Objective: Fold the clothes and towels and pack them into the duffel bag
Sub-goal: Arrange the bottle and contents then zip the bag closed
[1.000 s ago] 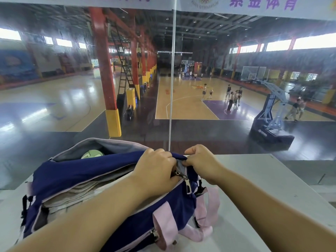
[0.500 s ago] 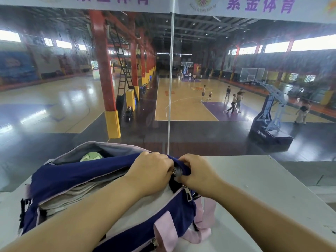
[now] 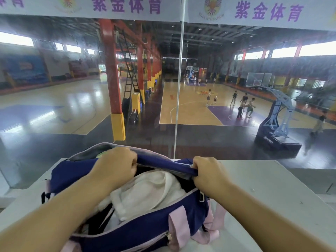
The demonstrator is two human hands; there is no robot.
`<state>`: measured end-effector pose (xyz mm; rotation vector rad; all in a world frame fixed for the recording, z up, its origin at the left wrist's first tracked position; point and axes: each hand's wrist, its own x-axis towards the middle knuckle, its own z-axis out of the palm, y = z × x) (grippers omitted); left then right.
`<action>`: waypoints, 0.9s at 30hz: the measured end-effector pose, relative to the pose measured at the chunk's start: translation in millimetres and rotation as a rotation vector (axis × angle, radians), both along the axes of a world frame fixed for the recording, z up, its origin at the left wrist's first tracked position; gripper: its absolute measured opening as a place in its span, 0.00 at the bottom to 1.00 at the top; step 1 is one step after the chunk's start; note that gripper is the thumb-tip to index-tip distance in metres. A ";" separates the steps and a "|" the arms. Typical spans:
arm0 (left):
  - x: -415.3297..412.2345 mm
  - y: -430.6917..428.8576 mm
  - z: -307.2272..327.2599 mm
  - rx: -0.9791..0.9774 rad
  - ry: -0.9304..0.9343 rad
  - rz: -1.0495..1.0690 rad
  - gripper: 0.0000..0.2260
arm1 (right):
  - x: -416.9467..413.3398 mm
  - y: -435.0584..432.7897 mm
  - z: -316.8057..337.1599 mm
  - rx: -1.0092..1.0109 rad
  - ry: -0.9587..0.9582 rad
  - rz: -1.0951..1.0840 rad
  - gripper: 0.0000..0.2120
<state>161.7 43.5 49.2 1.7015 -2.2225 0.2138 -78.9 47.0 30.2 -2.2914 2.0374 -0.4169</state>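
Packing appeared nearly complete. The duffel bag (image 3: 138,231) lay unzipped on the table (image 3: 263,188); white towels (image 3: 145,193) sat between the grips. Left hand (image 3: 116,166) and right hand (image 3: 209,174) clenched its far rim; zipping remained.

Left hand (image 3: 116,166), right hand (image 3: 209,172) clenched, apart.

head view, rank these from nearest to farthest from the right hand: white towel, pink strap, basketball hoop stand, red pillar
1. White towel, in the bag just left of the right hand.
2. Pink strap, on the bag's near side, below.
3. Basketball hoop stand, down on the court, right.
4. Red pillar, down on the court, left; these last two are too close to call.
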 end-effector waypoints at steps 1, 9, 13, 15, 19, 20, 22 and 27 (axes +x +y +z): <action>11.7 2.1 -1.0 -0.008 -0.004 0.032 0.08 | 0.8 1.8 2.4 0.021 0.018 -0.007 0.08; 35.9 17.7 -18.3 -0.081 0.063 0.069 0.09 | 59.9 7.0 26.9 -0.064 0.116 0.167 0.10; 37.4 19.2 -24.5 -0.142 0.045 0.069 0.10 | 106.0 1.4 14.3 -0.128 0.147 0.325 0.12; 42.1 22.4 -27.0 -0.164 0.064 0.082 0.09 | 117.9 -3.7 7.1 -0.178 0.159 0.325 0.08; 65.1 31.4 -32.0 -0.136 0.077 0.223 0.09 | 118.4 -6.4 3.6 -0.194 0.149 0.290 0.06; 74.2 34.6 -34.5 -0.124 0.086 0.267 0.09 | 115.2 -6.2 3.0 -0.189 0.147 0.275 0.07; 91.2 42.7 -41.0 -0.109 0.110 0.332 0.10 | 109.7 -5.2 2.1 -0.182 0.128 0.244 0.08; 114.9 60.9 -51.5 -0.072 0.204 0.408 0.09 | 103.4 0.0 0.2 -0.165 0.091 0.220 0.04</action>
